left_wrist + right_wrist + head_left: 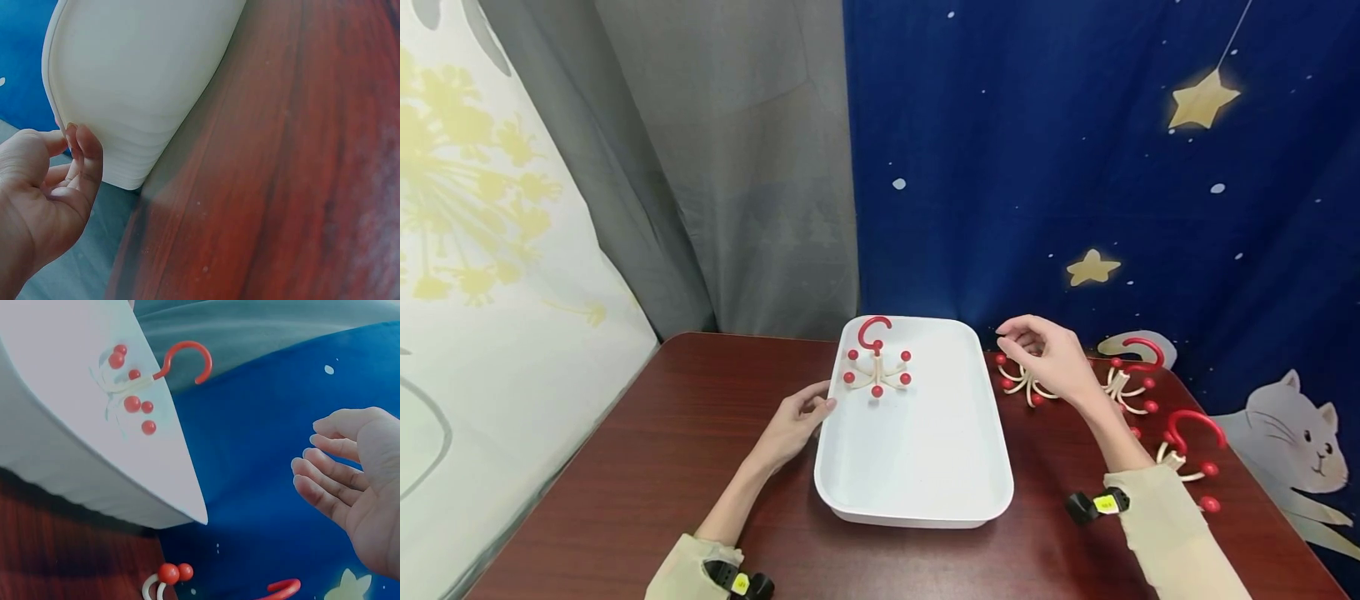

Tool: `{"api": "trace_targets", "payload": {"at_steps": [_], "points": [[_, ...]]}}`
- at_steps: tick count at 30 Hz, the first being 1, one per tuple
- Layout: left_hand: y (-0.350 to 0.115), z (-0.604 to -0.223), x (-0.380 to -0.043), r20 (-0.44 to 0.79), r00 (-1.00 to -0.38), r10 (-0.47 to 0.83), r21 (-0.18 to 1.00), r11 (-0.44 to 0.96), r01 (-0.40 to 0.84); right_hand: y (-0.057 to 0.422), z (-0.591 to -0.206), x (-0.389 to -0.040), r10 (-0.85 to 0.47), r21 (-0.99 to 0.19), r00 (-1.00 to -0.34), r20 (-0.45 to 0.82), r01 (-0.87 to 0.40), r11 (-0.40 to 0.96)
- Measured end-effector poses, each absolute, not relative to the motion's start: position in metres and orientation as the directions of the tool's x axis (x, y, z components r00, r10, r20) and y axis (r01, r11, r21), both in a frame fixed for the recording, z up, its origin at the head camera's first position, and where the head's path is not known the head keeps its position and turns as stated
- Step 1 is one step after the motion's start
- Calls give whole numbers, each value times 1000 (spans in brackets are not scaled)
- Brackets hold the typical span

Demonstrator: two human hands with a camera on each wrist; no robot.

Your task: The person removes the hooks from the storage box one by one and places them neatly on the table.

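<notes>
A white rectangular tray (917, 458) stands on the table. My left hand (793, 423) pinches its left rim between thumb and fingers, as the left wrist view also shows at the tray wall (144, 75). Inside the tray's far left part stands a cream multi-armed hanger (877, 367) with red ball tips and a red hook on top. My right hand (1048, 358) is raised beyond the tray's right side, fingers loosely bent and holding nothing. Below it, partly hidden by the hand, is another such hanger (1024, 383). The right wrist view shows the palm (381, 494) with bare fingertips.
Two more hangers lie at the table's right: one near the back edge (1117, 383), another beside the right sleeve (1174, 458), which partly covers it. A blue starry curtain (970, 208) and a grey curtain (760, 208) hang behind the brown table (700, 433).
</notes>
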State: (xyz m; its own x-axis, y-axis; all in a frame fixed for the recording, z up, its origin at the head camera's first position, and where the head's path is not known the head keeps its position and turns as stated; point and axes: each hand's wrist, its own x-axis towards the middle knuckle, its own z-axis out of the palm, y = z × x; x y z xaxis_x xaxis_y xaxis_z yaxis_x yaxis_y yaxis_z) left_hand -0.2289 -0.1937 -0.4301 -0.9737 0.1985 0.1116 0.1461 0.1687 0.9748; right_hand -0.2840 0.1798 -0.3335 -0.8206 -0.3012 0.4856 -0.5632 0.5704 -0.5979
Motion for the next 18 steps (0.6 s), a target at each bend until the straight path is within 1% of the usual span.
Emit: {"api": "trace_targets", "payload": {"at_steps": [5,18], "points": [[-194,-431,-229,108,-974,197,976,166,142,169,-336,-296,-327,-599,-814,480,-576,556],[-193,-433,-230,124,-972,198,972,172,159,132,-330,-314,-343,-619,-833,434,-552,559]]}}
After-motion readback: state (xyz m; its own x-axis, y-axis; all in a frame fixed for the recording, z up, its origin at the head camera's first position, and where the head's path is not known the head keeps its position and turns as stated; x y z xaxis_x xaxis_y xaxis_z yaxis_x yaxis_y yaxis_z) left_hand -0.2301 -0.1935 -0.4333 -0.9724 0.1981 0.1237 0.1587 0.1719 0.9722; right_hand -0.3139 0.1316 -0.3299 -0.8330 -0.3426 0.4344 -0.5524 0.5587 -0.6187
